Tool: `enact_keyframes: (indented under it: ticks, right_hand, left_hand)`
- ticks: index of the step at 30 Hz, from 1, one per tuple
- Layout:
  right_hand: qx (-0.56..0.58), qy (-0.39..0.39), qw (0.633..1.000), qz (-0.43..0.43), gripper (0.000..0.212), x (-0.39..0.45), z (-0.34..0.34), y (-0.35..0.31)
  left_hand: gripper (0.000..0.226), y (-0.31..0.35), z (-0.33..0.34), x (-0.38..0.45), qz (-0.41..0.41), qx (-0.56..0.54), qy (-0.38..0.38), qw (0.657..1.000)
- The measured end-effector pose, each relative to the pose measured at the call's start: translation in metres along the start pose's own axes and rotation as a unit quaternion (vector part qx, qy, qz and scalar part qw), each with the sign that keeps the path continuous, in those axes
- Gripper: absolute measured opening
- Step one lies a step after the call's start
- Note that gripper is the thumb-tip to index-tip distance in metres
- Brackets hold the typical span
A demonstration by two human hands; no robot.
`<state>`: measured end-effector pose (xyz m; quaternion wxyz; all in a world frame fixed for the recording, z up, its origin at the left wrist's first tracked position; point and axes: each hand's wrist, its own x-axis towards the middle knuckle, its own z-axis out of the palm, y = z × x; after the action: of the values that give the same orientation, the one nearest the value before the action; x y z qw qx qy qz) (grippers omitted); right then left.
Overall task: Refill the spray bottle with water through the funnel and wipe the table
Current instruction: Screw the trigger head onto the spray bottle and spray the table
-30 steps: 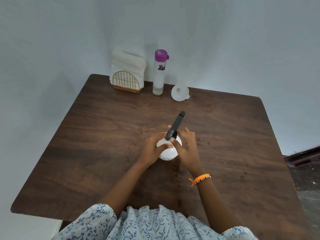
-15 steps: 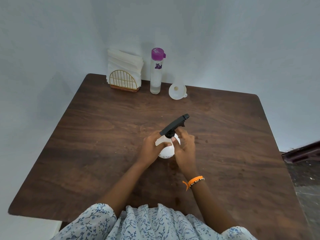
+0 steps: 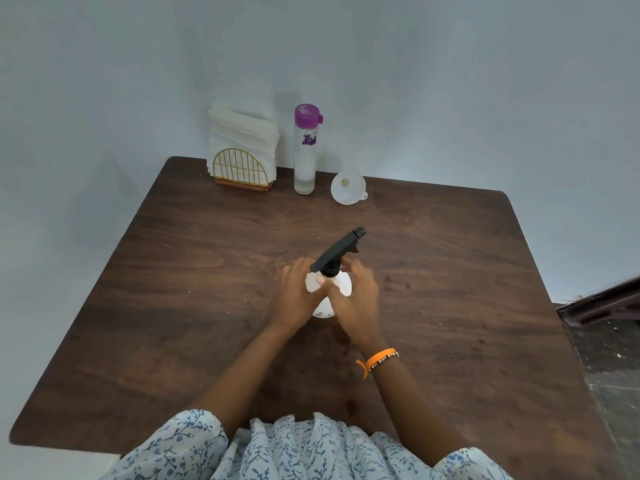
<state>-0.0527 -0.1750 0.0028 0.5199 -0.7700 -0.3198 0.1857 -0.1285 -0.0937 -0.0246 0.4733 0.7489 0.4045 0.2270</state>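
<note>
White plastic spray bottle (image 3: 329, 289) stands upright near the centre of the wooden table (image 3: 173, 306), between both hands. Head view: the left hand (image 3: 294, 296) wraps the bottle body; the right hand (image 3: 356, 299) curls round the neck below the black trigger head (image 3: 337, 251). Over the last second the trigger head has swung from pointing far to pointing far-right, which suggests unscrewing is under way. The head remains seated. The funnel (image 3: 348, 188) and the water bottle (image 3: 305, 150) wait untouched at the far edge, beside the napkin holder (image 3: 242, 168).
</note>
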Motion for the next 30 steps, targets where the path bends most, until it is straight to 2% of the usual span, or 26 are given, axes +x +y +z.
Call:
enact_keyframes:
  ticks: [2, 5, 9, 11, 14, 17, 19, 21, 23, 24, 26, 28, 30]
  right_hand:
    - [-0.035, -0.004, 0.999, -0.027, 0.028, 0.004, 0.001, -0.003]
    - [-0.065, -0.074, 0.993, -0.065, 0.039, 0.016, -0.004, -0.002]
    - [-0.047, -0.194, 0.979, -0.048, 0.022, 0.032, -0.024, 0.001]
    - [-0.045, -0.199, 0.978, -0.047, 0.023, 0.033, -0.024, 0.004]
    - [-0.087, -0.121, 0.987, -0.067, 0.038, 0.028, -0.016, 0.008]
    - [-0.158, -0.014, 0.983, -0.092, 0.043, 0.018, -0.006, 0.009]
    - [-0.181, 0.039, 0.98, -0.074, 0.042, 0.01, 0.002, 0.004]
    - [-0.169, 0.055, 0.984, -0.027, 0.039, 0.005, 0.011, 0.0]
    - [-0.139, 0.044, 0.989, 0.005, 0.045, 0.004, 0.014, -0.002]
    - [-0.124, 0.036, 0.992, 0.007, 0.047, 0.006, 0.013, -0.001]
    - [-0.097, 0.011, 0.995, 0.001, 0.032, 0.011, 0.007, -0.001]
    - [-0.088, -0.03, 0.996, -0.001, 0.022, 0.018, -0.001, -0.001]
    - [-0.1, -0.082, 0.992, -0.009, 0.027, 0.024, -0.011, -0.005]
  left_hand:
    - [0.039, 0.0, -0.008, 0.011, -0.003, 0.022, -0.074, 0.997]
    - [0.059, -0.008, -0.022, 0.028, 0.013, 0.038, -0.216, 0.976]
    - [0.067, -0.018, -0.032, 0.037, -0.019, 0.028, -0.289, 0.957]
    - [0.061, -0.014, -0.03, 0.033, -0.008, -0.007, -0.279, 0.96]
    - [0.051, -0.016, -0.02, 0.023, -0.001, -0.056, -0.224, 0.973]
    - [0.041, -0.021, -0.01, 0.016, 0.026, -0.015, -0.155, 0.988]
    - [0.04, -0.015, -0.006, 0.008, 0.042, 0.036, -0.084, 0.995]
    - [0.035, -0.008, 0.001, 0.0, 0.078, 0.102, -0.024, 0.991]
    - [0.035, -0.004, 0.006, -0.004, 0.093, 0.141, 0.011, 0.986]
    - [0.035, -0.004, 0.007, -0.003, 0.09, 0.149, 0.016, 0.985]
    - [0.035, -0.003, 0.005, 0.002, 0.066, 0.135, 0.005, 0.989]
    - [0.038, 0.0, -0.003, 0.008, 0.034, 0.079, -0.048, 0.995]
    - [0.041, 0.006, -0.013, 0.017, 0.02, 0.043, -0.124, 0.991]
